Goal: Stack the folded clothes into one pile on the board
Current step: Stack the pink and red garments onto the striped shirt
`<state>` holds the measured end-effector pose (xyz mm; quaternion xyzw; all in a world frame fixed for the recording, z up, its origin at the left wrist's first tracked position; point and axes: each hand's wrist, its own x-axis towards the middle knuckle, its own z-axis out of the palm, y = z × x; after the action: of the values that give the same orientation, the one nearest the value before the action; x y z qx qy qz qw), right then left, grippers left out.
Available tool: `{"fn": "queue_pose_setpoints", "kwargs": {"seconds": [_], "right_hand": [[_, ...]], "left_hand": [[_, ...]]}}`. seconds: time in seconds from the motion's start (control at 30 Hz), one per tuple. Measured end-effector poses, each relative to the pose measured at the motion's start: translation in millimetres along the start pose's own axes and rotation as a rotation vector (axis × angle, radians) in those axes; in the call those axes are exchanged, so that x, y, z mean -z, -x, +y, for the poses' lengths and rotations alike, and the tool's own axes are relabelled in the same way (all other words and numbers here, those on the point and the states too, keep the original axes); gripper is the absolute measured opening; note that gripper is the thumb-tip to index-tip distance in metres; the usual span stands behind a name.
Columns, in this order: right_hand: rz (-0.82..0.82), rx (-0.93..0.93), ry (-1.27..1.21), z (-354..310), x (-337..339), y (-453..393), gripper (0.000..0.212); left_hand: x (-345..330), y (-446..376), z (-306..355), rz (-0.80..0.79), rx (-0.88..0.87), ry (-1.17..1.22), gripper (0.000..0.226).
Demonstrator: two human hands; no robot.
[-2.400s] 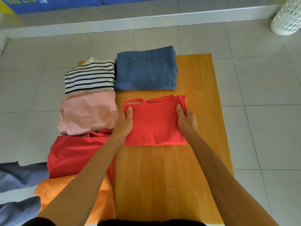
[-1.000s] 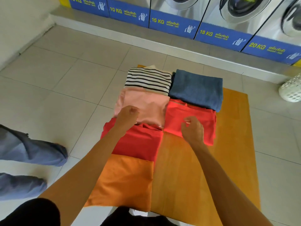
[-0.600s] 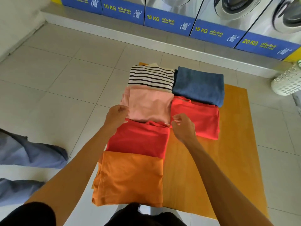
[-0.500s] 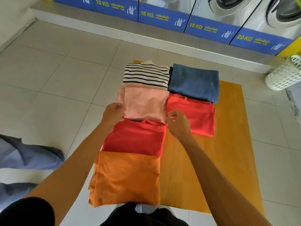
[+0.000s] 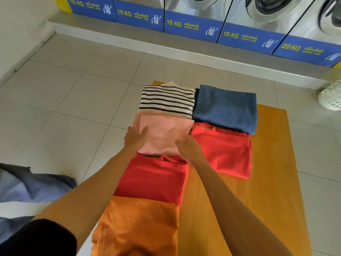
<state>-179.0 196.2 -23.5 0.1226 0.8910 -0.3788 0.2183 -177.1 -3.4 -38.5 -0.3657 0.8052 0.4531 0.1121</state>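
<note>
Several folded clothes lie on a wooden board (image 5: 267, 172) on the floor. In the left column, from far to near, are a striped top (image 5: 168, 99), a pink garment (image 5: 164, 132), a red garment (image 5: 153, 178) and an orange garment (image 5: 140, 226). To the right lie a blue towel (image 5: 225, 108) and a coral-red shirt (image 5: 223, 150). My left hand (image 5: 134, 138) rests flat on the pink garment's left edge. At that garment's near right corner my right hand (image 5: 188, 146) touches it with fingers spread.
A row of washing machines with a blue labelled base (image 5: 191, 26) stands on a raised step at the back. A white laundry basket (image 5: 332, 97) is at the right edge. Grey-blue cloth (image 5: 27, 183) lies on the tiled floor to the left.
Both hands left the coral-red shirt, which now lies below the blue towel, and moved left onto the pink garment. The view tilted up, showing the washing machines.
</note>
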Motion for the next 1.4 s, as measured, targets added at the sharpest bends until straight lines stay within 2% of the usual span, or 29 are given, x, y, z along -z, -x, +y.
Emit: {"fn": "queue_pose_setpoints", "kwargs": {"seconds": [0.13, 0.27, 0.33, 0.43, 0.53, 0.6, 0.67, 0.8, 0.9, 1.03, 1.23, 1.33, 1.4], "right_hand": [[0.138, -0.093, -0.08, 4, -11, -12, 0.057], [0.146, -0.024, -0.062, 10, -15, -19, 0.078], [0.154, -0.048, -0.073, 8, -14, -23, 0.075], [0.175, -0.18, -0.133, 4, -14, -27, 0.058], [0.129, -0.281, -0.242, 3, -14, -29, 0.058], [0.086, -0.288, -0.299, 7, -14, -34, 0.064], [0.049, -0.301, -0.393, 12, -11, -39, 0.067], [-0.005, -0.219, -0.498, 16, 1, -42, 0.038], [-0.016, -0.078, -0.557, 6, 21, -45, 0.028], [-0.02, 0.077, -0.562, -29, 50, -54, 0.012], [0.014, 0.172, -0.525, -80, 77, -105, 0.022], [0.107, 0.139, -0.529, -90, 76, -143, 0.028], [0.171, 0.066, -0.506, -92, 71, -167, 0.024]], "left_hand": [[-13, -12, -2, 0.044, -0.01, -0.137, 0.086], [-13, -23, -4, 0.034, -0.049, -0.214, 0.088], [-13, -25, -3, 0.067, -0.11, -0.232, 0.08], [-14, -23, 2, 0.141, -0.173, -0.221, 0.065], [-13, -22, 5, 0.083, -0.033, -0.052, 0.059], [-11, -25, 2, -0.006, 0.085, 0.037, 0.069], [-7, -30, -3, -0.083, 0.085, 0.021, 0.078], [2, -35, 0, -0.142, -0.068, 0.024, 0.068], [17, -37, 18, -0.136, -0.193, 0.061, 0.06], [35, -51, 54, -0.077, -0.289, 0.116, 0.06], [49, -100, 118, -0.014, -0.358, 0.135, 0.059], [41, -126, 140, 0.05, -0.35, 0.129, 0.061], [31, -140, 148, 0.063, -0.312, 0.121, 0.063]]}}
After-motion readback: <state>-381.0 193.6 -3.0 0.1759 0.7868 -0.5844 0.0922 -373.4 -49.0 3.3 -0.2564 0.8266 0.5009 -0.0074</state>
